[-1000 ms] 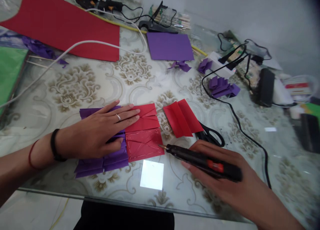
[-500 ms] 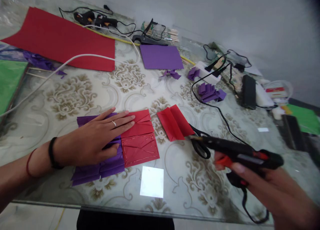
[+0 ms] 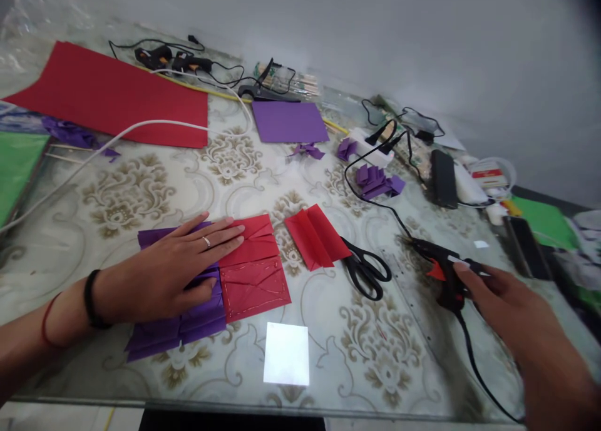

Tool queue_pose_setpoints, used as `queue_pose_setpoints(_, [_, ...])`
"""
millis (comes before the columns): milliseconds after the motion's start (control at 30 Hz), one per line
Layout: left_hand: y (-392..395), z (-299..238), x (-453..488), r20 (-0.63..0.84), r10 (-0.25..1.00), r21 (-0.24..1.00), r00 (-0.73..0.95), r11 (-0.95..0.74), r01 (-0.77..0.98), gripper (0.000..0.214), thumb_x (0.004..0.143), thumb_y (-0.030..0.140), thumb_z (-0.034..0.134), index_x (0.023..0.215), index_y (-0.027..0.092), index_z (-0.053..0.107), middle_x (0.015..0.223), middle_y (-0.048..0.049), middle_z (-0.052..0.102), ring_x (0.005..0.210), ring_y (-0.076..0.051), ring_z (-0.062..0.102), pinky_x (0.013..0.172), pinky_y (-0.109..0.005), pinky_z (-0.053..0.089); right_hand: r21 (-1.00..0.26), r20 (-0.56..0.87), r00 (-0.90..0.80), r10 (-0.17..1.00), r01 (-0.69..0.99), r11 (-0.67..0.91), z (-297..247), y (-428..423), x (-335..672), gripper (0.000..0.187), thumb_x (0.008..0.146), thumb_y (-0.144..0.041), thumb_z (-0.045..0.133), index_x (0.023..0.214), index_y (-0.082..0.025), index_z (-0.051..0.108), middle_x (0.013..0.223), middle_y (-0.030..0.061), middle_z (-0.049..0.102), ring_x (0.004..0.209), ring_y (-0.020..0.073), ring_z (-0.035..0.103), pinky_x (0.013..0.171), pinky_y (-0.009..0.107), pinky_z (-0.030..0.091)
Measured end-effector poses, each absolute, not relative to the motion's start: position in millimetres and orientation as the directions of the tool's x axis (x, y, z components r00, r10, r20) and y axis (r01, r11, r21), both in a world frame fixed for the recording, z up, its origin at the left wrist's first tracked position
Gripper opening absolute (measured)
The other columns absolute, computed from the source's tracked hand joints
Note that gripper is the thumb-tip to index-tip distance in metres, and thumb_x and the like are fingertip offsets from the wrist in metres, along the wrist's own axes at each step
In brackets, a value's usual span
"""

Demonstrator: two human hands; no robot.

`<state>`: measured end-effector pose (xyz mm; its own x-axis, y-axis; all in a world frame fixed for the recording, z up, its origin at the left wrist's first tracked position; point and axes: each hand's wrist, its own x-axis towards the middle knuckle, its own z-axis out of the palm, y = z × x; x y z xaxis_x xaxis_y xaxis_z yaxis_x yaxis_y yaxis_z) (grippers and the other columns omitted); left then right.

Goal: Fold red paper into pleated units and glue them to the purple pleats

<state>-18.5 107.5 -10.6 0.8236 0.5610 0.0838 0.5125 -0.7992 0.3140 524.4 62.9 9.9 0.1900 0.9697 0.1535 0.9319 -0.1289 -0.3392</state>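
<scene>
My left hand (image 3: 171, 271) lies flat with fingers spread on a folded purple paper (image 3: 176, 321), fingertips on the joined folded red paper (image 3: 253, 274). To the right, my right hand (image 3: 511, 309) rests on the table with its fingers on the back of a black glue gun (image 3: 444, 265) with an orange trigger, which lies on the glass. Between the two hands lie a second folded red piece (image 3: 315, 236) and black scissors (image 3: 364, 269).
The glass table (image 3: 141, 181) carries a large red sheet (image 3: 107, 96), a purple sheet (image 3: 288, 121), small folded purple pieces (image 3: 375, 181), a green sheet (image 3: 16, 162), more glue guns (image 3: 171, 59), a white cable (image 3: 117, 134), black cables and a power strip (image 3: 370, 144). The table edge runs near me.
My right hand carried the glue gun from the red paper's edge out to the right and lowered it onto the table. The left hand stayed pressed on the papers.
</scene>
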Motion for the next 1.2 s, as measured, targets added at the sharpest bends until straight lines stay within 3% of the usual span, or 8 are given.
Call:
queue_pose_setpoints(100, [108.4,-8.3,-17.6,0.099,0.552,0.322,0.828,-0.805,0.498,0.076,0.101,0.026,0.054,0.170,0.019,0.023,0.175,-0.0099,0.036,0.164,-0.022,0.029,0.138,-0.043,0.004,-0.206,0.261,0.329,0.908,0.938,-0.280,14.3,61.6,509.4,0.021,0.095,-0.050,0.068,0.095,-0.028,0.066,0.087,0.0122,0.075,0.068,0.0308,0.073,0.058,0.041,0.051])
queue_pose_setpoints(233, [109.0,-7.9,-17.8,0.114,0.541,0.324,0.833,-0.813,0.483,0.080,0.101,0.024,0.054,0.172,0.020,0.018,0.175,-0.0088,0.035,0.164,-0.022,0.029,0.137,-0.042,0.002,-0.366,0.226,0.051,0.973,0.930,0.036,18.7,70.7,436.6,0.022,0.105,-0.041,0.055,0.108,-0.029,0.073,0.119,0.0116,0.074,0.097,0.0281,0.075,0.085,0.040,0.057])
queue_pose_setpoints(333, [108.5,-10.2,-18.8,0.119,0.550,0.319,0.827,-0.810,0.493,0.081,0.100,0.024,0.054,0.172,0.022,0.017,0.176,-0.0067,0.034,0.163,-0.022,0.030,0.137,-0.041,0.002,-0.448,0.245,-0.135,0.960,0.863,0.236,16.5,86.3,379.5,0.021,0.101,-0.042,0.062,0.102,-0.026,0.076,0.118,0.0088,0.076,0.101,0.0278,0.075,0.093,0.042,0.058])
queue_pose_setpoints(600, [106.6,-11.4,-18.3,0.107,0.566,0.329,0.817,-0.796,0.508,0.076,0.099,0.024,0.053,0.170,0.020,0.025,0.175,-0.0084,0.035,0.163,-0.024,0.030,0.137,-0.045,0.007,-0.413,0.136,-0.238,0.962,0.869,0.273,4.3,109.9,324.6,0.020,0.096,-0.034,0.063,0.105,-0.019,0.073,0.111,0.0105,0.077,0.099,0.0282,0.076,0.092,0.043,0.059])
queue_pose_setpoints(800, [106.3,-8.7,-15.4,0.085,0.578,0.362,0.812,-0.777,0.515,0.068,0.099,0.023,0.054,0.164,0.013,0.037,0.173,-0.0127,0.039,0.163,-0.025,0.031,0.137,-0.047,0.009,-0.363,0.218,-0.259,0.941,0.873,0.325,3.6,120.3,328.8,0.014,0.093,-0.026,0.060,0.097,-0.019,0.072,0.100,0.0096,0.078,0.087,0.0265,0.076,0.080,0.039,0.059])
queue_pose_setpoints(967, [104.9,-6.8,-11.9,0.046,0.597,0.386,0.801,-0.750,0.537,0.065,0.099,0.023,0.052,0.162,0.011,0.041,0.173,-0.0130,0.039,0.164,-0.025,0.029,0.136,-0.048,0.010,-0.374,0.358,-0.241,0.902,0.848,0.375,30.5,109.4,334.4,0.006,0.096,-0.027,0.067,0.096,-0.024,0.072,0.104,0.0061,0.079,0.092,0.0259,0.076,0.081,0.038,0.058])
queue_pose_setpoints(1100, [103.9,-7.7,-10.7,0.041,0.611,0.400,0.790,-0.735,0.548,0.066,0.100,0.024,0.050,0.164,0.011,0.039,0.173,-0.0122,0.038,0.164,-0.023,0.027,0.137,-0.046,0.007,-0.314,0.410,-0.442,0.798,0.753,0.578,51.0,89.2,321.5,0.005,0.096,-0.020,0.071,0.097,-0.025,0.072,0.103,0.0046,0.079,0.086,0.0212,0.076,0.080,0.033,0.060])
queue_pose_setpoints(1200, [103.6,-7.2,-10.2,0.048,0.616,0.429,0.787,-0.724,0.541,0.066,0.099,0.023,0.050,0.163,0.011,0.040,0.172,-0.0119,0.040,0.164,-0.023,0.028,0.137,-0.044,0.007,-0.279,0.352,-0.637,0.686,0.628,0.726,51.7,77.8,305.3,0.016,0.099,-0.011,0.064,0.105,-0.023,0.072,0.110,0.0047,0.080,0.097,0.0195,0.078,0.096,0.032,0.061])
